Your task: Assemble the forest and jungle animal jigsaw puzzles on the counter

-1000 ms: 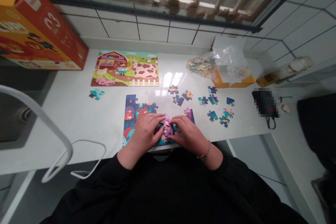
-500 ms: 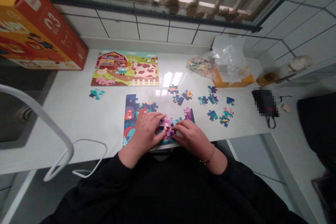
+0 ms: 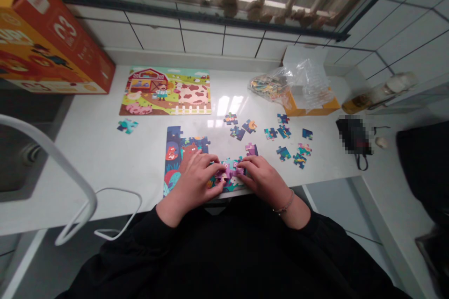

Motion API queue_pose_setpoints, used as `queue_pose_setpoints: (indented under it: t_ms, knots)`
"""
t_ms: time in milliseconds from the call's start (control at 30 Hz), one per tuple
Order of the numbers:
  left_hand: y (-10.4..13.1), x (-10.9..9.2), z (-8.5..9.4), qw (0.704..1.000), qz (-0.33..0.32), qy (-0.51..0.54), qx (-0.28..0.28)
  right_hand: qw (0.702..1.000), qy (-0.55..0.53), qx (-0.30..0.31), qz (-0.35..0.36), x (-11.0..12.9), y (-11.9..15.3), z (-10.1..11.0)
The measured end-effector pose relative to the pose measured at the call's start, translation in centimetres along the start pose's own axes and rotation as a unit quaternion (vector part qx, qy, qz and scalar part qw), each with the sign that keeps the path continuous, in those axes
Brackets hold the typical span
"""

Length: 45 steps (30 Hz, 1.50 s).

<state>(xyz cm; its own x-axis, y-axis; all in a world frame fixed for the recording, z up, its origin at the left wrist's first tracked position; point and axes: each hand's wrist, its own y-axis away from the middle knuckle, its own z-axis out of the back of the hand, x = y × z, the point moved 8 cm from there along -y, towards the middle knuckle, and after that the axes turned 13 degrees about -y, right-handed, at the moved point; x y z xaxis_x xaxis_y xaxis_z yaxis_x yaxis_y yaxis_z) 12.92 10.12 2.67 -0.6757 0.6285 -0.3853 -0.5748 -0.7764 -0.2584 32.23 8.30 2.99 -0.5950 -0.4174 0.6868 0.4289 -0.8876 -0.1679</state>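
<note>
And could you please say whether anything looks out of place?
Mildly: a teal bit of puzzle lies alone left of the half-built puzzle, while the other loose pieces on the counter sit beyond it or to its right. Nothing looks spilled.

Your left hand point(image 3: 196, 175) holds one purple puzzle piece point(image 3: 222, 174) and your right hand point(image 3: 262, 175) another purple piece point(image 3: 240, 171), close together over the partly built puzzle point(image 3: 191, 148). Beyond it lies a farm picture point(image 3: 166, 91); loose pieces point(image 3: 283, 153) are scattered to your right, and an orange box point(image 3: 66, 42) stands at your far left.
</note>
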Motion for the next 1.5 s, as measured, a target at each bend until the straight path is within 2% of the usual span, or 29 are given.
queue_pose_setpoints:
  t_ms: [267,367,467,667,1000,1500]
  knots:
    - [-0.3,0.0,-0.7,0.999,-0.005,-0.017,0.033,0.999,0.011,-0.029,0.033,-0.6,0.2,1.4]
    - [-0.3,0.0,-0.7,0.999,-0.005,-0.02,0.041,0.997,0.036,-0.061,0.029,-2.4,-0.9,3.1]
    - [-0.3,0.1,-0.8,0.999,-0.002,-0.026,0.042,0.996,0.053,-0.065,0.014,-4.9,-2.6,4.3]
    - [-0.2,0.2,-1.2,0.998,0.005,-0.019,0.055,0.998,0.061,-0.029,0.005,-7.7,-5.0,4.3]
    - [-0.3,0.2,-0.9,0.998,0.007,-0.026,0.052,0.998,0.055,-0.033,0.009,-8.7,-5.6,4.3]
    - [-0.2,0.3,-1.1,0.999,0.004,-0.019,0.05,0.996,0.081,-0.012,0.027,-8.6,-5.2,4.9]
